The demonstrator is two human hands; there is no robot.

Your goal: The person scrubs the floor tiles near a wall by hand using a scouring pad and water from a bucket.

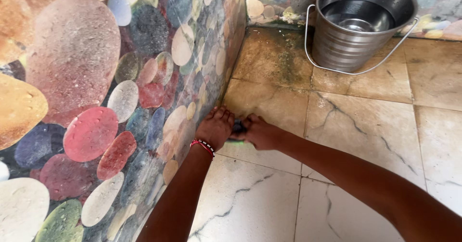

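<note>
Scrub brush [237,127], dark and mostly hidden with a green edge below, sits mid-frame on the floor tile [365,126]; our right hand [260,132] grips it, our left hand [215,126] presses flat beside the pebble-patterned wall [96,102]. Open tiles spread rightward; steel bucket [358,25] upper right.

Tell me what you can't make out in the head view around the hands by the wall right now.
- Dark green-edged thing between left hand and right hand: mostly covered by both, kind unclear, perhaps a scrub brush.
- Right hand's fingers: hidden behind its own knuckles.
- Steel bucket: top rim cut by the frame edge; contents hard to tell, possibly water.
- Pebble-pattern wall: near part blurred.
</note>
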